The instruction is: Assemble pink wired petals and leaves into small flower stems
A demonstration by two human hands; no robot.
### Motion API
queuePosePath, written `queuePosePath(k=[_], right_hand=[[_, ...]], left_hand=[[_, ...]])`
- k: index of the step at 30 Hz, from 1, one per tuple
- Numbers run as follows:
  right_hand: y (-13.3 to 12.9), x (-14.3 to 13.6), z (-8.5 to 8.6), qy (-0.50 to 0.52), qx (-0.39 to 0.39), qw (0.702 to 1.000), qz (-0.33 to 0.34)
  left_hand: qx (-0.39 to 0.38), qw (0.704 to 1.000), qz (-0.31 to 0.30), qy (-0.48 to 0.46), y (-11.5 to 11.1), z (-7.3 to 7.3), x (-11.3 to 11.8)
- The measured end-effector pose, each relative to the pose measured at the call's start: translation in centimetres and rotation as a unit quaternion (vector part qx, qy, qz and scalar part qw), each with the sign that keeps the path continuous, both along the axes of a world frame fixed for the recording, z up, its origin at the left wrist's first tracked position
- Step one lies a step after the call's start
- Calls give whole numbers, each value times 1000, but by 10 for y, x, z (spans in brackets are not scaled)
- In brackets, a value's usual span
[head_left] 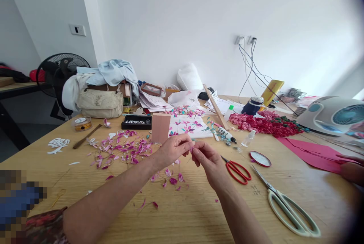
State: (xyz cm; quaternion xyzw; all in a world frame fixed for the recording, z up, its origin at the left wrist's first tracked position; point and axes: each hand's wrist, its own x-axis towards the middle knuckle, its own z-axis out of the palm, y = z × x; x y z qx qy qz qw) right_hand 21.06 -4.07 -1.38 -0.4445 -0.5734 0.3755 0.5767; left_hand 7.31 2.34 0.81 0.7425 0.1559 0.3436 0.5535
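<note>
My left hand and my right hand meet above the middle of the table, fingertips pinched together. Between them is a small pink-purple petal piece, mostly hidden by the fingers. Loose pink and magenta petals on thin stems lie spread out to the left of my hands. A few more petals rest just below them. Behind my hands stands a pinkish wooden block, beside a white sheet with pink flowers.
Red-handled scissors, large pale-green scissors and a round red-rimmed dish lie right. Another person's hand touches red sheets at the right edge. A black tray and handbag are back left.
</note>
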Motion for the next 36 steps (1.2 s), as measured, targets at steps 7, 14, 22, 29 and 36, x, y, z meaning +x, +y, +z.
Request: queuePosePath(k=[7,14,22,29,36], right_hand=[[2,-7,0,-14,-10,999,-50],[5,-11,-5,5,-37,996,-87],[4,-11,-4,58,-19,997,-47],[4,-10,-6,38,-38,996,-72],[4,-14,-5,30,-24,992,-120]], left_hand=[[74,995,58,40,2,-1,1],[295,938,171,67,4,-11,5],[62,996,49,33,5,-9,2],[136,988,49,57,8,-11,2],[228,963,139,46,6,-13,6]])
